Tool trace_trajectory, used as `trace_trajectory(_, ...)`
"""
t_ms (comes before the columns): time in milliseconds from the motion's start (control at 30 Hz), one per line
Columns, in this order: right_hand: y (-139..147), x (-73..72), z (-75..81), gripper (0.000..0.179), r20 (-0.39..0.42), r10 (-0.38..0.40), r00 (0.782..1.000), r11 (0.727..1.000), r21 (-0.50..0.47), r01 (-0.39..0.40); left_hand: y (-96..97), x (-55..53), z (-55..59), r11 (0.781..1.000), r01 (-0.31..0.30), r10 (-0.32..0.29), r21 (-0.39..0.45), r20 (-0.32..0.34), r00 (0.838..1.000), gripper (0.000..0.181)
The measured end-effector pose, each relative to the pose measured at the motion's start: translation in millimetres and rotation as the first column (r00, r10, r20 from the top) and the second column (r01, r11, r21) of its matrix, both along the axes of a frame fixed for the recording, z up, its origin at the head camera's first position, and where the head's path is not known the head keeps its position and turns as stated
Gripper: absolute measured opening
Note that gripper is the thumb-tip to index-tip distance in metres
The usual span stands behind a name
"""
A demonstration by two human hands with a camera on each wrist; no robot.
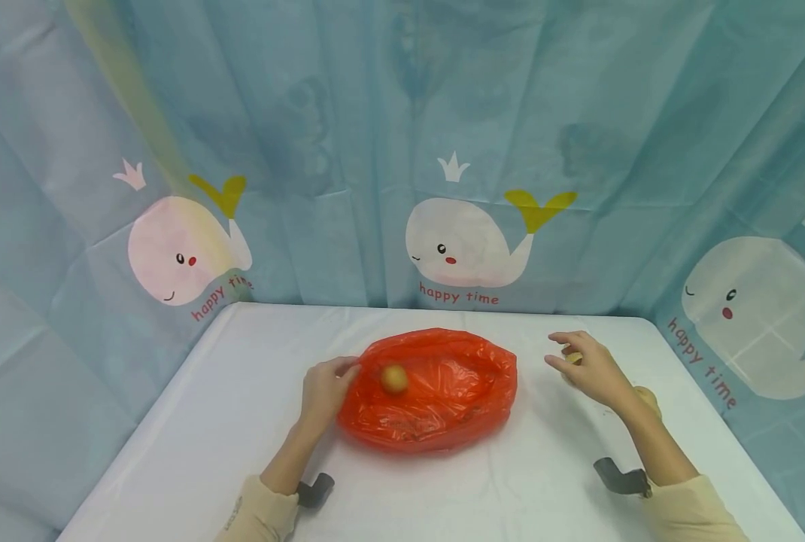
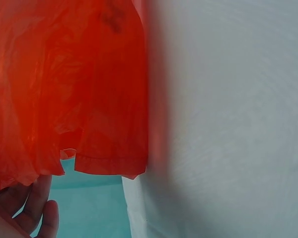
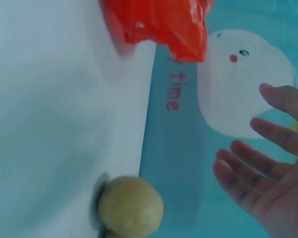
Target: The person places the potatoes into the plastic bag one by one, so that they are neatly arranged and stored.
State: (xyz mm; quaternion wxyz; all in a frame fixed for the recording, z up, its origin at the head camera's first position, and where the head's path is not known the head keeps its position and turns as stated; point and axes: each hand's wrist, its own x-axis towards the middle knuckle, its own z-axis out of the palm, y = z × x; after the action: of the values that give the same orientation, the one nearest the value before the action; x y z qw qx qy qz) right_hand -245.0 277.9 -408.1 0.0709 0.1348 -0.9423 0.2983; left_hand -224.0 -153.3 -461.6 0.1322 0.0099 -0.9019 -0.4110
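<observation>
An orange-red plastic bag (image 1: pixel 436 433) stands with its mouth spread wide on the white table, and one round potato (image 1: pixel 394 379) shows inside toward its left. My left hand (image 1: pixel 324 391) pinches the bag's left rim between thumb and fingers; in the left wrist view the fingertips (image 2: pixel 41 191) meet the bag's edge. To the right of the bag, my right hand (image 1: pixel 590 370) is held above the table with fingers spread and nothing in them. Partly behind that hand is a yellowish potato (image 1: pixel 572 360). Another potato (image 1: pixel 648 403) lies beside the right forearm, partly covered by it.
The white table (image 1: pixel 253 376) ends at the back against a blue curtain (image 1: pixel 294 248) printed with whales. More curtain hangs along both sides. Dark wrist-camera mounts (image 1: pixel 621 477) stick out from both wrists. In the right wrist view a potato (image 3: pixel 131 207) rests on the tabletop.
</observation>
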Motion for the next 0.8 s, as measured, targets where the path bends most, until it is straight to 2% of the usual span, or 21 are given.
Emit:
trace_trajectory(167,10.0,3.8,-1.6,0.048,0.011,-0.019,1.0,1.0,0.018,0.019,0.3,0.5,-1.9,1.0,0.005,-0.005,0.004,-0.006,1.0,0.024)
trace_trajectory(400,18.7,4.0,3.1,0.05,0.059,-0.066,0.996,0.997,0.048,0.063,1.2,-2.1,1.0,1.0,0.003,-0.004,0.028,0.028,1.0,0.025)
trace_trajectory(533,25.1,5.0,4.5,0.049,0.052,-0.087,0.995,0.996,0.038,0.085,1.0,-4.6,3.7,1.0,0.006,-0.007,0.024,0.038,0.999,0.027)
trace_trajectory(800,41.7,10.1,-2.4,0.055,0.079,-0.13,0.988,0.991,0.039,0.127,-0.7,-2.1,3.0,0.999,0.017,-0.018,0.028,0.04,0.999,0.027)
